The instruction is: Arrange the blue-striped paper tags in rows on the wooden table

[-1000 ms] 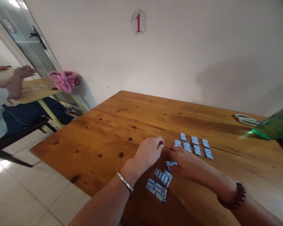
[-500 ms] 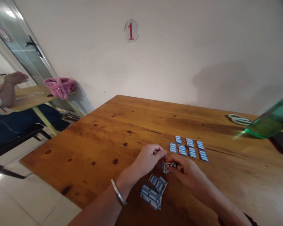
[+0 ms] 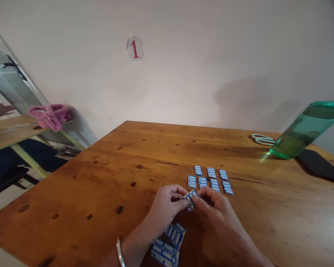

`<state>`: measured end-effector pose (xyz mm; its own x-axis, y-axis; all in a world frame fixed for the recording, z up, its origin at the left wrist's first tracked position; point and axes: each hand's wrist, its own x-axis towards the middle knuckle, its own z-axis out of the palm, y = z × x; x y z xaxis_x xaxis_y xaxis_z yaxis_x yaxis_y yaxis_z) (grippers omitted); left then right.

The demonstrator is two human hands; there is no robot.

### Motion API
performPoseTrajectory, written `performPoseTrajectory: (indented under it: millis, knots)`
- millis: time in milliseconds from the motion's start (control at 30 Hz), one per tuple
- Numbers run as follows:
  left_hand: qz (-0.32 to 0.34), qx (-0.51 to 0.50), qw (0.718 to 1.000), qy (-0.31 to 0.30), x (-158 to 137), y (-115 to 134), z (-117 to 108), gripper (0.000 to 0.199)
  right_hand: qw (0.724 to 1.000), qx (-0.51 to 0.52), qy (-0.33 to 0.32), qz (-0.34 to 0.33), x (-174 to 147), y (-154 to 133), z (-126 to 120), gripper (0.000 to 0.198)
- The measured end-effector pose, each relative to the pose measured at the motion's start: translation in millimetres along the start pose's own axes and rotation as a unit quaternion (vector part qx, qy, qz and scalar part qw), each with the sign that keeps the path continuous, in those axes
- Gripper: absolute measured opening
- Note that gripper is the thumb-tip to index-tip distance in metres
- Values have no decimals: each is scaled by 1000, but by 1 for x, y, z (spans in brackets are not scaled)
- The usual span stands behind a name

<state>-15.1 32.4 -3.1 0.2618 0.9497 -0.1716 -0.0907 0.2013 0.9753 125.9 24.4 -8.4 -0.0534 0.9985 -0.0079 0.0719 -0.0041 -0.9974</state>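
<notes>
Between my two hands is a small sheet of blue-bordered white labels [image 3: 190, 198]. My left hand [image 3: 164, 208] pinches its left side with thumb and fingers. The thumb and fingertips of my right hand [image 3: 218, 209] close on its right side. Just beyond them, several similar label pieces [image 3: 214, 185] lie flat on the table in two rows. Below, near my left forearm, more label sheets [image 3: 165, 253] overlap in a loose pile, partly covered by that arm. A silver bangle [image 3: 120, 253] circles my left wrist.
On the wooden table [image 3: 105, 174], a tilted-looking green bottle [image 3: 306, 129] stands at the right beside a black flat object [image 3: 321, 167] and a coiled white cable [image 3: 263, 139]. At the left, a pink cloth item [image 3: 50, 116] and another person's hand [image 3: 0, 110] are at a second table.
My left hand has come to the label sheet, and both hands now hold it; before, only the right did. The view has turned to the right.
</notes>
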Motion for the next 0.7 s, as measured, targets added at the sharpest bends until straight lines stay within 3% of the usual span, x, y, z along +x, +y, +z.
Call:
performPoseTrajectory:
  millis: [333,533,700]
  knots:
    - [-44,-8,999,-10,2,-6,3,29,997,-70,17,-23,0,-7,-1,21]
    - [9,-13,1000,21,0,-2,2,17,1000,-13,2,8,2,-1,-3,27]
    - [-33,-45,998,12,-1,-1,2,24,1000,-13,-4,7,2,4,-6,29]
